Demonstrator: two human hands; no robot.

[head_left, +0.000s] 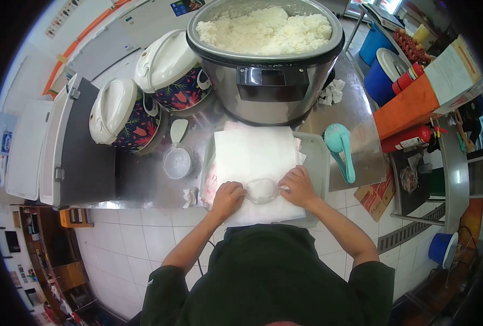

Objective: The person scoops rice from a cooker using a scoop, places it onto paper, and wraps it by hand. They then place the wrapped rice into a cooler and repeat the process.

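A rounded white mound (pixel 261 190), apparently a portion of rice in thin wrapping paper, lies near the front of a stack of white paper sheets (pixel 255 149). At its left side, my left hand (pixel 229 199) has its fingers curled and pinched on the paper edge. My right hand (pixel 298 186) pinches the paper at the right side of the mound. Beneath the sheets is a pale grey tray (pixel 320 179). Beyond it stands a large rice cooker (pixel 271 89), open and filled with white cooked rice (pixel 266 32). A turquoise scoop (pixel 340 149) lies right of the tray.
Left of the tray stand a clear cup (pixel 178 163) and a white rice paddle (pixel 178 130). Two floral lidded pots (pixel 138 122) and an open cool box (pixel 84 146) are farther left. A crumpled tissue (pixel 190 197) lies near the steel table's (pixel 143 187) front edge.
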